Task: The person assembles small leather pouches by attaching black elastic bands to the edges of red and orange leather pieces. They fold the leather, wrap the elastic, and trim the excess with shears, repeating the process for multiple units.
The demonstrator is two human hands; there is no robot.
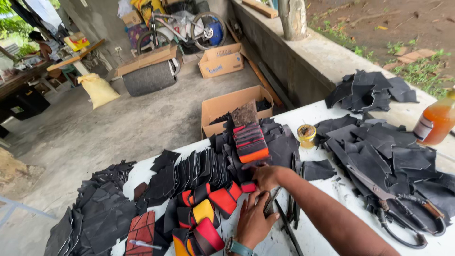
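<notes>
Hands work at the near edge of a white table (327, 111) strewn with black cut pieces (379, 142): the right hand (266, 176) is curled on a small red piece (248, 187) at the table's centre, its fingers closed round it. The left hand (253, 220), at six o'clock from it, lies flat and open, holding nothing. Big shears (403, 208) lie at three o'clock, a stack of red, orange and black pieces (250, 142) at twelve.

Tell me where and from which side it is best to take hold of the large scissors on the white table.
Probably grip the large scissors at the looped black handles near the table's front edge, coming from that near side. The blades point away toward the black pieces.
</notes>
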